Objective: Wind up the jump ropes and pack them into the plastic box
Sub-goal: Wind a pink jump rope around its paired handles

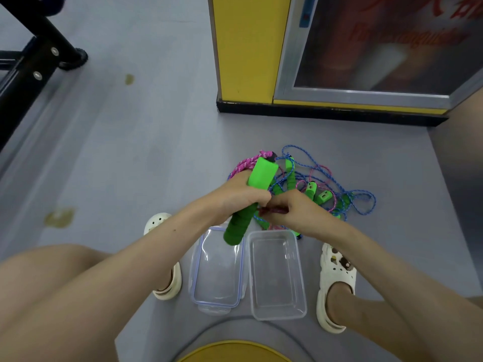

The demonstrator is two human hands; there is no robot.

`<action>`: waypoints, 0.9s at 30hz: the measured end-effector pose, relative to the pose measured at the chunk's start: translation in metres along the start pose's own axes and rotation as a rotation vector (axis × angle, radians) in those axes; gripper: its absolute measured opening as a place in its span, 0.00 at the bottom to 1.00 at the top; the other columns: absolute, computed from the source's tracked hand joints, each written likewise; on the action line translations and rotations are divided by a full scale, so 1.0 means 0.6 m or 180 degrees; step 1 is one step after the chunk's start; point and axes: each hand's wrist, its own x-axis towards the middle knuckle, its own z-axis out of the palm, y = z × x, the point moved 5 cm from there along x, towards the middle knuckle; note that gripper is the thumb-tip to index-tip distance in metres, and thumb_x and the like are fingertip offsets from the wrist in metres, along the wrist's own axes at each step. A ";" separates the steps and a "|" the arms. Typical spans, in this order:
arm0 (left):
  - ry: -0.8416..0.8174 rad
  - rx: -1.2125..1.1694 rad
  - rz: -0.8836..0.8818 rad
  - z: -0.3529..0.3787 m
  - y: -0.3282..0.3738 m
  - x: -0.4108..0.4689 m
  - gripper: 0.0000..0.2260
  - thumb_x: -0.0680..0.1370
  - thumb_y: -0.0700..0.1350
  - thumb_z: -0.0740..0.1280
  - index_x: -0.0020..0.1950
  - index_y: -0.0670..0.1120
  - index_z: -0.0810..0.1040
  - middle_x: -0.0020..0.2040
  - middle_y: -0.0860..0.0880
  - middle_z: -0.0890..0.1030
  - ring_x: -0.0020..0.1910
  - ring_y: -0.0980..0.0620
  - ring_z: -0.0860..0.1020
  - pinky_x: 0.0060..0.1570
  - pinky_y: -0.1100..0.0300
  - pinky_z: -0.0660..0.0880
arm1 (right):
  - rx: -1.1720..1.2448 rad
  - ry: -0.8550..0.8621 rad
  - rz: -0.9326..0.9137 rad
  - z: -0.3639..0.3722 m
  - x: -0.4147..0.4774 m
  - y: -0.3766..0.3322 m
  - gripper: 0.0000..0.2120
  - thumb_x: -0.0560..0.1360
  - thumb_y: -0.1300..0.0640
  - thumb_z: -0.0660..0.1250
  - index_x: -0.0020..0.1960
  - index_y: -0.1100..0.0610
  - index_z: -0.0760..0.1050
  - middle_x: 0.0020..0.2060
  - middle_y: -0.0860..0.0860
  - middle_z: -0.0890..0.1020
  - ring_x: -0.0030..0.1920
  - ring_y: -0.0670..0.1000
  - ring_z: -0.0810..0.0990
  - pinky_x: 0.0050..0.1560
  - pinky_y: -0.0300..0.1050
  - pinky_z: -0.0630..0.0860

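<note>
My left hand (241, 195) grips a pair of green foam jump-rope handles (239, 226), held slanted above the floor, with pink braided rope (245, 163) looped over the top end. My right hand (292, 211) pinches a dark pink stretch of that rope just beside the handles. Behind my hands a tangle of blue and pink ropes (339, 184) with more green handles (312, 189) lies on the grey floor. The clear plastic box (252, 283) stands empty between my feet, its clear lid (196, 278) lying flat to its left.
My feet in white clogs (335, 270) flank the box. A yellow pillar with a black base (245, 103) and a metal-framed panel stand behind the ropes. Black equipment legs (39, 61) are at the far left. A yellow disc (232, 352) shows at the bottom edge.
</note>
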 end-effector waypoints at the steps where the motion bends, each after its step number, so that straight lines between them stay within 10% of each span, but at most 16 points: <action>1: 0.0010 0.0251 -0.0017 -0.003 -0.002 0.000 0.09 0.65 0.37 0.66 0.43 0.44 0.72 0.39 0.47 0.72 0.37 0.51 0.71 0.39 0.60 0.68 | -0.0146 0.0142 0.0038 -0.006 0.002 0.006 0.05 0.74 0.56 0.70 0.46 0.57 0.82 0.37 0.59 0.83 0.37 0.55 0.81 0.42 0.51 0.76; 9: -0.0565 0.0290 -0.0484 -0.001 -0.029 -0.004 0.15 0.72 0.31 0.63 0.56 0.44 0.76 0.47 0.52 0.82 0.43 0.59 0.78 0.37 0.69 0.71 | 0.0702 0.0854 -0.0196 -0.065 -0.003 -0.017 0.06 0.72 0.66 0.70 0.46 0.57 0.80 0.36 0.46 0.80 0.35 0.34 0.76 0.39 0.25 0.70; 20: -0.1908 -0.1287 -0.0563 0.048 -0.028 -0.024 0.21 0.66 0.31 0.56 0.57 0.36 0.75 0.50 0.36 0.83 0.51 0.40 0.82 0.46 0.61 0.77 | 0.2017 0.0888 -0.0124 -0.064 0.007 -0.013 0.06 0.73 0.67 0.67 0.42 0.57 0.80 0.31 0.44 0.83 0.34 0.38 0.79 0.38 0.29 0.73; 27: -0.2261 -0.2009 -0.0102 0.056 -0.004 -0.028 0.24 0.60 0.40 0.72 0.55 0.37 0.81 0.50 0.37 0.83 0.50 0.41 0.82 0.56 0.51 0.77 | 0.3310 0.0582 0.0462 -0.041 0.007 0.000 0.07 0.71 0.61 0.68 0.47 0.63 0.78 0.38 0.55 0.81 0.32 0.46 0.80 0.34 0.35 0.79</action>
